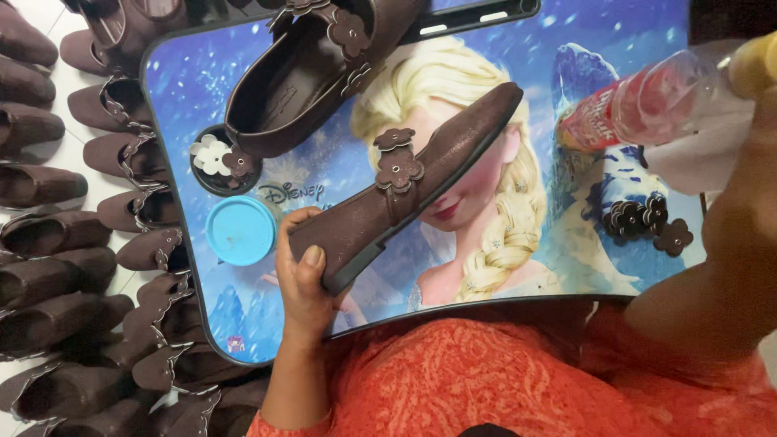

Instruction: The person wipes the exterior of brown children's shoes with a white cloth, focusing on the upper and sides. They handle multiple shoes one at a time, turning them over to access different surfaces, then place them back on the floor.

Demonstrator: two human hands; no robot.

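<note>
Wearing an orange patterned garment [486, 372] at the bottom edge. Gripping the heel of a dark brown glittery flat shoe with flower-trimmed strap [405, 182] in the left hand [303, 279], tilting it above the worktop with the blue cartoon print [186, 89]. Raising a clear plastic bottle with a red label [647, 101] in the right hand [757, 146], fingers closing round it. Lying nearby: second brown shoe [299, 77], round light-blue lid [240, 231], loose brown flower trims [643, 220]. Lining the floor at left: rows of brown shoes [48, 267].

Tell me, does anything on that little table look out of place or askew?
Nothing looks spilled or damaged. One brown shoe overhangs the printed table at its far edge, resting partly over a small dark dish. Loose flower pieces lie scattered at the right.
</note>
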